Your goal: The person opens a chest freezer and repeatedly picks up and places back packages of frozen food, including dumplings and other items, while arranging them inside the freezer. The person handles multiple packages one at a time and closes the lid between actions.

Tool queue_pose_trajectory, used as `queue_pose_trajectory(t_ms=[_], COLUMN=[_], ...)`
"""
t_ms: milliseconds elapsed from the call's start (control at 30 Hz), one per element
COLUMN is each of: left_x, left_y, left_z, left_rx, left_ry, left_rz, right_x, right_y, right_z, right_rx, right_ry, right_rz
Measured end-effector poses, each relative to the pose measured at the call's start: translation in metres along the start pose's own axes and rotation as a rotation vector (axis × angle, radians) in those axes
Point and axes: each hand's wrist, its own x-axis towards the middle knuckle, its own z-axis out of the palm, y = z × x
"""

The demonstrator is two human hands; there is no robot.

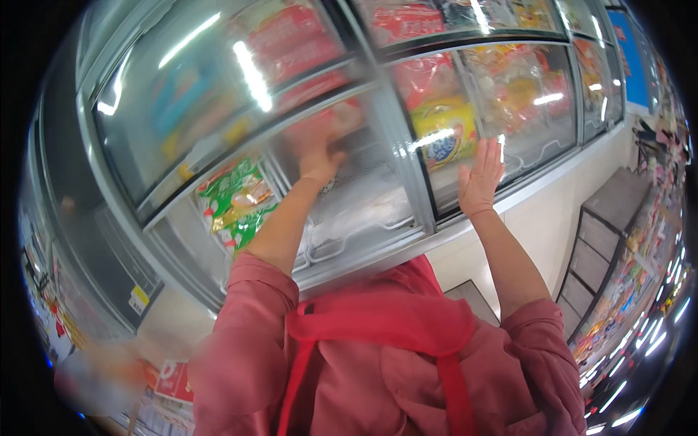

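Note:
My left hand (319,161) reaches down through an uncovered part of a chest freezer, close to red plastic food packages (332,117); its fingertips are blurred, so whether they grip one cannot be told. Green food bags (237,199) lie in the freezer to the left of my left forearm. My right hand (482,177) rests flat on a sliding glass lid (529,114), fingers together and stretched out, holding nothing. Under that glass, by my right hand, lies a yellow-green package (444,131). A wire basket (360,229) divides the freezer's near side.
More glass lids with metal frames (392,125) cover packaged food further back. A grey-brown cabinet (594,245) stands on the right, with shelves of goods beyond it. At the left is another dark glass-fronted unit (71,163). The freezer's metal front edge (376,256) runs before my body.

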Motion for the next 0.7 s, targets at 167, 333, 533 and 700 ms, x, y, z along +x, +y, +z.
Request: queue_pose_trajectory(t_ms=[167,333,533,700], left_x=[0.060,0.076,0.026,-0.039], left_y=[-0.047,-0.039,-0.052,-0.023], left_z=[0.006,-0.010,0.002,-0.001], left_rx=[0.104,-0.338,-0.049,-0.016], left_ry=[-0.076,-0.165,0.268,0.179], left_rz=[-0.028,-0.155,0.129,0.233], right_x=[0.005,0.003,0.005,0.004], right_y=[-0.004,-0.001,-0.010,-0.008], right_z=[-0.005,-0.005,-0.017,-0.017], right_rx=[0.034,0.034,0.069,0.078], right_ry=[-0.016,-0.057,-0.114,-0.108], right_rz=[-0.004,0.046,0.077,0.092])
